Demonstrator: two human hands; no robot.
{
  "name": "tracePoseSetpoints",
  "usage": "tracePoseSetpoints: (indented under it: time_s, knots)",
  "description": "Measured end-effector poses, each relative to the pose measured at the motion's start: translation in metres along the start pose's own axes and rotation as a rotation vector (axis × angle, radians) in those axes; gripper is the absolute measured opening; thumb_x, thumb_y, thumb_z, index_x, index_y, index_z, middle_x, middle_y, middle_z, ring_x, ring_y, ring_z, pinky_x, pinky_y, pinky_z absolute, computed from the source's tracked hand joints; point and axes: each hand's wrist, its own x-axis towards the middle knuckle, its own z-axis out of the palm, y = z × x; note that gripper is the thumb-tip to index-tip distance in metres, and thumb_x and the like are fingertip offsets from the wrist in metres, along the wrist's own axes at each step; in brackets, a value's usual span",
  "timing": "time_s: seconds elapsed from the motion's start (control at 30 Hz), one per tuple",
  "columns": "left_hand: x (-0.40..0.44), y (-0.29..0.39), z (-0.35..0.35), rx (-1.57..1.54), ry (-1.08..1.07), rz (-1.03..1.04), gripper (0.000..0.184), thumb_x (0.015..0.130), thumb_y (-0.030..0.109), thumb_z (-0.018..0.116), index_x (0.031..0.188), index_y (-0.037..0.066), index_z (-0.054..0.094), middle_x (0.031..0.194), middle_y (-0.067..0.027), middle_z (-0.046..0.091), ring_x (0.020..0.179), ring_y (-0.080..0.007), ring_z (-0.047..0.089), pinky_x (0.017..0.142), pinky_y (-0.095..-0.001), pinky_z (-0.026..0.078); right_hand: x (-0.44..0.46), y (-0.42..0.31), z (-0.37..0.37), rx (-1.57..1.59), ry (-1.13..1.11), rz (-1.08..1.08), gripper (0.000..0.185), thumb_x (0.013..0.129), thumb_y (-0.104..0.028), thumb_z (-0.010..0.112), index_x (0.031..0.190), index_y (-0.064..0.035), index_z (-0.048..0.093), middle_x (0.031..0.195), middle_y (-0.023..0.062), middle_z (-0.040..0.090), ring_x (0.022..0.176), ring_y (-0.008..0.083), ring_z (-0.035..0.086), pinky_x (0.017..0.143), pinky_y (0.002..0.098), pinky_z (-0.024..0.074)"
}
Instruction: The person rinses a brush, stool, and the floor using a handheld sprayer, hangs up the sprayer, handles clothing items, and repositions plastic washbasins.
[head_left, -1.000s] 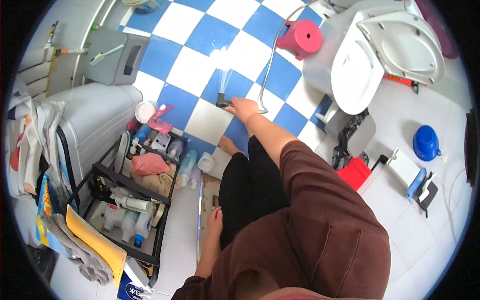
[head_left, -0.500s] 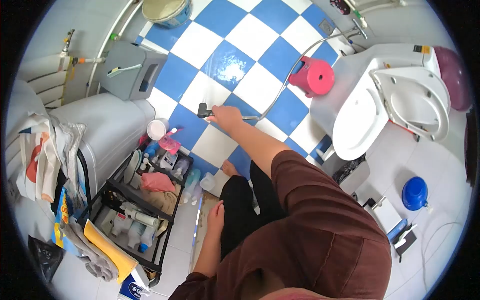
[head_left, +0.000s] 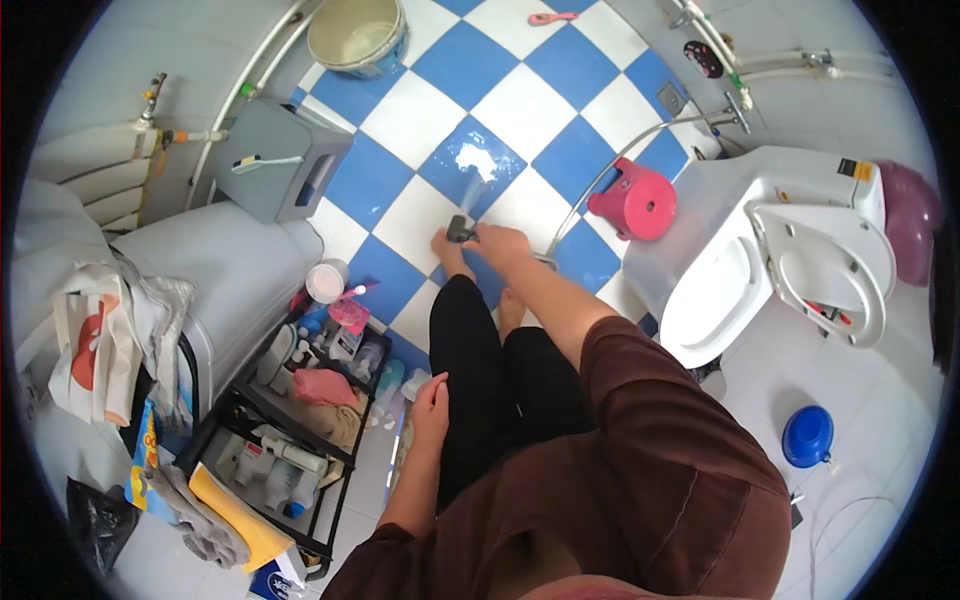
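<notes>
My right hand is wrapped round a dark handheld shower head, which sprays water forward onto the tiles. Its grey hose runs from behind my hand up to a wall tap. Below the nozzle, the wet blue-and-white checkered floor glints where the water lands. My bare foot stands close beside the shower head. My left hand hangs loosely by my thigh, holding nothing, its fingers slightly bent. It is nearest to the black rack of bottles.
At the back left stands a bucket, with a grey step stool nearer. A pink stool is beside the toilet on the right. A pink brush lies at the far end. A blue basin sits at right.
I have stepped forward, one foot now beside the shower head. The view has shifted, bringing the pink brush into sight. My right hand still grips the spraying shower head; my left hand stays low.
</notes>
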Motion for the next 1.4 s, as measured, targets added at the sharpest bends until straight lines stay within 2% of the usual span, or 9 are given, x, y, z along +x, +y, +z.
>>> tracePoseSetpoints:
  time_s: [0.17,0.3,0.37,0.57,0.77,0.87,1.07,1.37,1.4]
  knots:
    - [0.051,0.035,-0.024,0.039,-0.030,0.036,0.023,0.090,0.015,0.050,0.105,0.003,0.063,0.103,-0.0126,0.061,0.099,-0.0243,0.057,0.089,-0.0320,0.042,0.044,-0.065,-0.009,-0.096,0.064,-0.213,0.043,0.083,-0.050,0.053,0.094,-0.0077,0.058,0.086,0.0085,0.065,0.083,0.0258,0.064,0.069,0.0397,0.0502]
    - [0.088,0.066,-0.049,0.063,-0.003,0.065,0.023,0.090,0.015,0.050,0.104,0.002,0.062,0.102,-0.0130,0.061,0.099,-0.0251,0.057,0.088,-0.0316,0.042,0.092,-0.107,-0.035,-0.014,0.018,-0.212,0.045,0.084,-0.050,0.052,0.094,-0.0068,0.057,0.084,0.0088,0.064,0.081,0.0274,0.064,0.068,0.0405,0.0500]
    - [0.105,0.072,-0.062,0.053,-0.006,0.066,0.023,0.090,0.015,0.049,0.104,0.002,0.062,0.102,-0.0129,0.061,0.099,-0.0250,0.057,0.088,-0.0315,0.042,0.119,-0.114,-0.044,0.016,0.043,-0.235,0.045,0.085,-0.050,0.051,0.094,-0.0065,0.057,0.084,0.0097,0.064,0.080,0.0284,0.064,0.068,0.0408,0.0499]
    - [0.144,0.097,-0.094,0.101,-0.053,0.062,0.023,0.090,0.014,0.048,0.104,0.002,0.062,0.103,-0.0124,0.061,0.100,-0.0248,0.057,0.088,-0.0315,0.042,0.164,-0.106,-0.095,0.086,0.143,-0.006,0.044,0.086,-0.050,0.050,0.090,-0.0068,0.057,0.081,0.0107,0.064,0.079,0.0288,0.063,0.066,0.0409,0.0494]
    - [0.169,0.111,-0.101,0.123,-0.126,0.076,0.023,0.090,0.014,0.048,0.104,0.003,0.062,0.104,-0.0118,0.061,0.100,-0.0249,0.057,0.089,-0.0324,0.042,0.191,-0.109,-0.148,0.113,0.272,-0.107,0.043,0.086,-0.050,0.050,0.088,-0.0072,0.057,0.080,0.0094,0.064,0.078,0.0276,0.063,0.064,0.0403,0.0495]
    - [0.178,0.122,-0.101,0.181,-0.171,0.075,0.023,0.090,0.014,0.049,0.104,0.003,0.063,0.104,-0.0117,0.062,0.099,-0.0249,0.057,0.089,-0.0325,0.042,0.195,-0.102,-0.160,0.162,0.274,-0.079,0.043,0.086,-0.049,0.049,0.088,-0.0068,0.054,0.080,0.0102,0.062,0.077,0.0309,0.062,0.063,0.0412,0.0480]
    - [0.180,0.129,-0.088,0.227,-0.185,0.065,0.023,0.090,0.015,0.048,0.104,0.002,0.063,0.103,-0.0119,0.062,0.099,-0.0247,0.057,0.089,-0.0329,0.042,0.177,-0.068,-0.139,0.183,0.239,-0.038,0.042,0.084,-0.050,0.052,0.087,-0.0080,0.057,0.079,0.0090,0.064,0.077,0.0273,0.064,0.063,0.0402,0.0494]
    - [0.165,0.127,-0.037,0.270,-0.289,0.052,0.025,0.091,0.016,0.049,0.107,0.002,0.061,0.104,-0.0131,0.061,0.099,-0.0242,0.057,0.089,-0.0321,0.042,0.106,0.013,-0.115,0.359,0.249,0.334,0.042,0.086,-0.049,0.050,0.093,-0.0077,0.054,0.080,0.0101,0.064,0.077,0.0299,0.063,0.063,0.0413,0.0482]
    - [0.165,0.133,-0.030,0.267,-0.293,0.055,0.026,0.091,0.016,0.049,0.108,0.002,0.061,0.104,-0.0131,0.061,0.100,-0.0238,0.057,0.089,-0.0319,0.042,0.096,0.022,-0.110,0.356,0.247,0.318,0.042,0.086,-0.049,0.049,0.093,-0.0076,0.054,0.080,0.0103,0.064,0.077,0.0300,0.063,0.063,0.0414,0.0482]
